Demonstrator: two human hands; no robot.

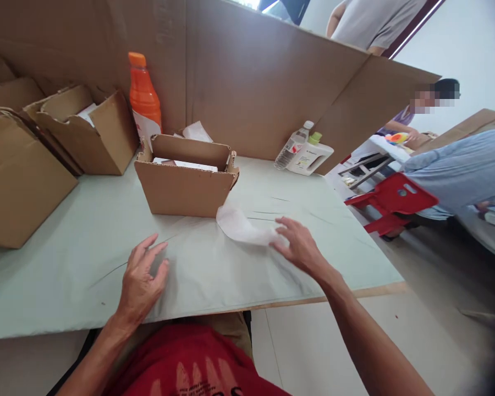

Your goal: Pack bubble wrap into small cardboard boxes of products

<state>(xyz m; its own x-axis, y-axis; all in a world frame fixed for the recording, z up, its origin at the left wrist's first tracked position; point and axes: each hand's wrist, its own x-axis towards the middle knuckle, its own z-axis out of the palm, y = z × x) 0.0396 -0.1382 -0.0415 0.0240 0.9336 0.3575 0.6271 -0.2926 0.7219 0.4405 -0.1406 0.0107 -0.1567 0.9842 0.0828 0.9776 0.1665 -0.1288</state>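
My left hand (142, 278) hovers over the near part of the table, its thumb and fingers apart with nothing between them. Farther right, my right hand (299, 245) has its thumb and fingertips at one end of a thin white sheet (241, 228), which seems pinched there. The sheet curves leftward, and its other end lies by the lower right corner of an open cardboard box (185, 192). Inside that box, the edges of white, flat items (185, 164) show; the rest of them is hidden by the front wall.
More cardboard boxes (28, 181) stand at the left. An orange bottle (144, 93) is behind the middle box. A clear bottle (292, 146) and white jug (311, 157) stand against the cardboard partition (264, 82). Right of the table (190, 269) are a red chair (404, 198) and people.
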